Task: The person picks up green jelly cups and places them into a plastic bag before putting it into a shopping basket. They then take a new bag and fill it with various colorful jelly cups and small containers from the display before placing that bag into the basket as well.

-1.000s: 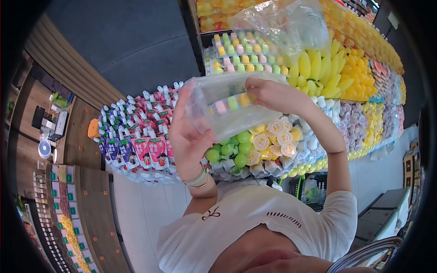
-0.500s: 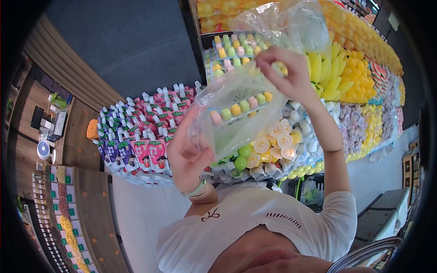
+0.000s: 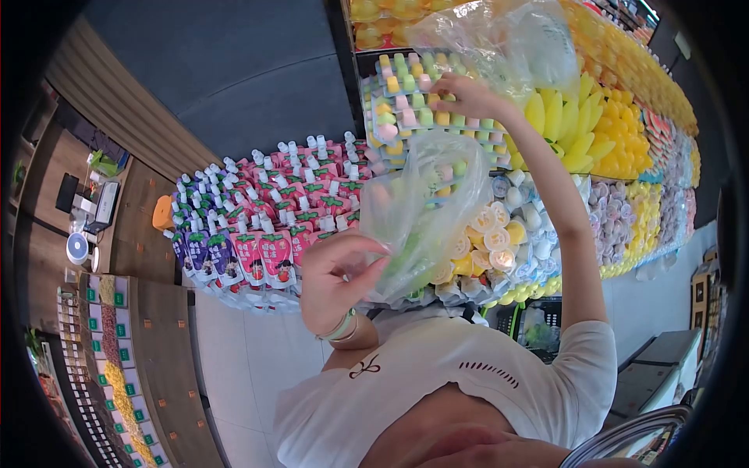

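Note:
My left hand (image 3: 335, 281) pinches the edge of a clear plastic bag (image 3: 421, 226) between thumb and fingers. The bag hangs to the right of that hand, and pastel jelly cups and something pale green show through it. Farther up, my right hand (image 3: 466, 97) is over the stacked strips of jelly cups (image 3: 406, 105) in pink, green and yellow. Its thumb and index finger are apart and bent, with the tips right at a yellow cup. Another clear plastic bag (image 3: 538, 47) lies above this hand on the display.
Pink and purple spouted pouches (image 3: 273, 257) stand in rows at left. Yellow banana-shaped packs (image 3: 569, 121) and round flower-topped cups (image 3: 493, 238) fill the right side. A black-and-green basket (image 3: 530, 324) is below the display, beside my body. Wooden shelving (image 3: 168, 351) stands far left.
My right hand has let go of the plastic bag and moved onto the jelly cup strips. The bag has sagged and hangs from my left hand alone.

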Action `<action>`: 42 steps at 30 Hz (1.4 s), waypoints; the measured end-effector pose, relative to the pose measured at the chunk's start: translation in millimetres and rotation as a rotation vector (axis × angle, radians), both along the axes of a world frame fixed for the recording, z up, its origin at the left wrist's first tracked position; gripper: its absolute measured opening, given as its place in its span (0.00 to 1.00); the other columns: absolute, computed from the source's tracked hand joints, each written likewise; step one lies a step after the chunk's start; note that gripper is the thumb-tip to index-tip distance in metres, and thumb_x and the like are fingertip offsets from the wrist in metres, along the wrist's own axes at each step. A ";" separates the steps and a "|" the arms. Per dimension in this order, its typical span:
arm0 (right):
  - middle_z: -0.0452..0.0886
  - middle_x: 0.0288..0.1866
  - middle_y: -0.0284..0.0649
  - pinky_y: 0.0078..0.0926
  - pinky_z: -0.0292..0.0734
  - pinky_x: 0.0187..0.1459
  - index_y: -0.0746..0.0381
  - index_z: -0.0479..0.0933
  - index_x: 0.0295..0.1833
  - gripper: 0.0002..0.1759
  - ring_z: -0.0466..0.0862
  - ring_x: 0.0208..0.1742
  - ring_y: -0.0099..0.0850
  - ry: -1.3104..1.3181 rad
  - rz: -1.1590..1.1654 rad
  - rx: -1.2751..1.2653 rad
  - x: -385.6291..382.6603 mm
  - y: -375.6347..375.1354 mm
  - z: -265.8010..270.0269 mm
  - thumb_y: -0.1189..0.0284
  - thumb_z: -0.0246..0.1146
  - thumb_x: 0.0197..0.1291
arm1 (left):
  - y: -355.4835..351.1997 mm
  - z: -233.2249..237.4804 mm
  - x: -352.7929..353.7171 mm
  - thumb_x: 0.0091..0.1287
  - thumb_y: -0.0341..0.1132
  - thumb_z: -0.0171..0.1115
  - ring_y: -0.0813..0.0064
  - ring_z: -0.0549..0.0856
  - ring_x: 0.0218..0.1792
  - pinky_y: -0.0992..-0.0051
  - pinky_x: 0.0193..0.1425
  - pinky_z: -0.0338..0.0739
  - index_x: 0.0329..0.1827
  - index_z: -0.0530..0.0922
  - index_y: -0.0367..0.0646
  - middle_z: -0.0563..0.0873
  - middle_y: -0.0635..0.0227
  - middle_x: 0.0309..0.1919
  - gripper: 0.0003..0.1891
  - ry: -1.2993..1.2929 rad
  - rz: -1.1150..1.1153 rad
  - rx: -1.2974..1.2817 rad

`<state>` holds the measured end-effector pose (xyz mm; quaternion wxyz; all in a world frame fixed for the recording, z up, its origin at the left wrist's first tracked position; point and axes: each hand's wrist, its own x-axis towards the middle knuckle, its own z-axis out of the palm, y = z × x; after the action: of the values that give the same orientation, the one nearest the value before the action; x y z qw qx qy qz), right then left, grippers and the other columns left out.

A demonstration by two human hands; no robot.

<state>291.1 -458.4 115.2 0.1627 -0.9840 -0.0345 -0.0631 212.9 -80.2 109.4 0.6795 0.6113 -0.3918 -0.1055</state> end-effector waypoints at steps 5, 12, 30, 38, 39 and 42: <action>0.70 0.53 0.43 0.38 0.73 0.51 0.64 0.71 0.53 0.21 0.74 0.53 0.42 -0.188 -0.071 -0.112 12.8 -17.8 -9.9 0.61 0.58 0.61 | -6.1 -5.7 4.9 0.51 0.18 0.65 0.90 0.73 0.18 0.87 0.22 0.62 0.36 0.81 0.35 0.83 0.69 0.30 0.09 -0.139 -0.029 -0.016; 0.69 0.54 0.42 0.42 0.72 0.53 0.64 0.69 0.53 0.19 0.73 0.56 0.42 -0.268 -0.129 -0.356 31.7 -25.3 -19.2 0.65 0.58 0.61 | 5.0 -3.1 -1.5 0.51 0.19 0.66 0.89 0.74 0.20 0.87 0.23 0.63 0.37 0.81 0.34 0.83 0.68 0.32 0.10 0.068 -0.001 0.021; 0.79 0.47 0.39 0.29 0.74 0.53 0.66 0.71 0.51 0.16 0.78 0.50 0.29 -0.672 0.101 0.685 -32.3 36.4 50.0 0.79 0.63 0.56 | -18.1 -5.2 0.5 0.50 0.13 0.56 0.68 0.66 0.67 0.72 0.62 0.69 0.72 0.50 0.31 0.59 0.56 0.70 0.43 0.080 -0.025 -0.310; 0.78 0.49 0.41 0.28 0.77 0.50 0.69 0.72 0.50 0.21 0.79 0.48 0.26 -0.890 0.353 1.212 -123.2 88.8 76.1 0.81 0.68 0.50 | -29.7 0.5 -0.7 0.48 0.14 0.57 0.67 0.62 0.69 0.69 0.66 0.64 0.72 0.49 0.31 0.58 0.56 0.71 0.44 0.035 -0.003 -0.380; 0.78 0.49 0.41 0.29 0.77 0.50 0.69 0.72 0.50 0.20 0.79 0.48 0.26 -0.822 0.242 1.102 -130.9 87.0 66.0 0.81 0.68 0.50 | -30.6 0.1 -0.4 0.48 0.14 0.58 0.67 0.62 0.69 0.69 0.66 0.64 0.72 0.49 0.31 0.58 0.56 0.71 0.44 0.039 0.006 -0.385; 0.78 0.48 0.39 0.27 0.76 0.50 0.68 0.74 0.47 0.16 0.79 0.47 0.27 -0.696 0.300 0.924 -139.1 116.0 55.2 0.80 0.68 0.51 | -33.5 -0.7 0.3 0.48 0.15 0.58 0.65 0.63 0.69 0.69 0.67 0.64 0.72 0.50 0.30 0.57 0.55 0.71 0.44 0.041 0.037 -0.405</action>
<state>151.9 -342.4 170.4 0.5601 -0.7174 -0.1935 -0.3664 213.2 -113.7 108.6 0.7982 0.4670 -0.3796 -0.0245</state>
